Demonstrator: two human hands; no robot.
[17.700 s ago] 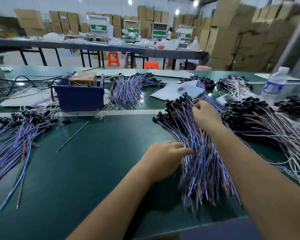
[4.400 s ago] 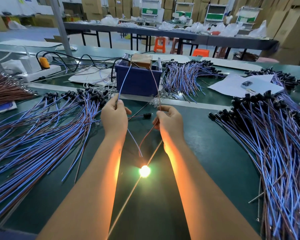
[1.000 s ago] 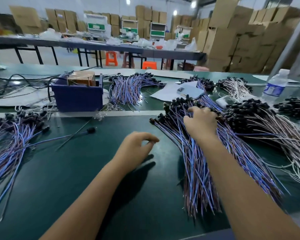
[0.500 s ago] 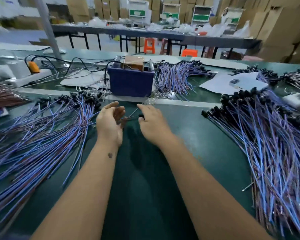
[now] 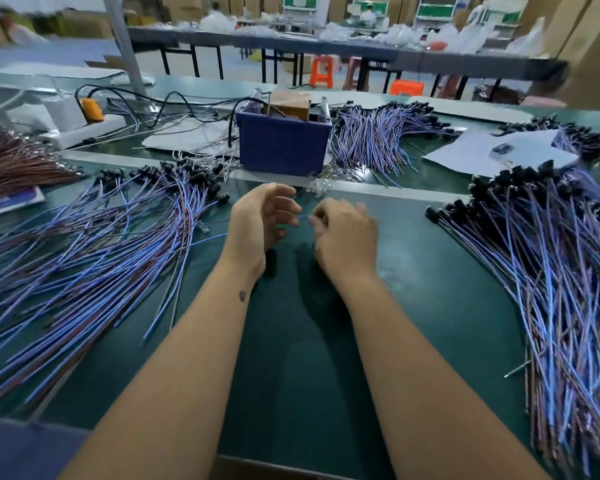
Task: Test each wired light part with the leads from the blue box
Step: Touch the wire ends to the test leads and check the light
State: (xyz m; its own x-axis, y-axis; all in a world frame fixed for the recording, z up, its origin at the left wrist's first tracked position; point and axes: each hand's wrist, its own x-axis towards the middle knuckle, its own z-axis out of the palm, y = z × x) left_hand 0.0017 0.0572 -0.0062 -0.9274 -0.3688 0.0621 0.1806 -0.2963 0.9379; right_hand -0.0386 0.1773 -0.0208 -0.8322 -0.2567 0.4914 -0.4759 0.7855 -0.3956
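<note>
Head view shows a thin wire (image 5: 300, 216), blurred, running between the two hands above the green table (image 5: 430, 271), just in front of the blue box (image 5: 284, 147). Left hand (image 5: 257, 226) has its fingers loosely spread and curved near the wire, while right hand (image 5: 343, 233) is curled, seemingly pinching it, though blur hides the fingertips. Wired light parts lie fanned in a left pile (image 5: 84, 251) and a right pile (image 5: 551, 271).
</note>
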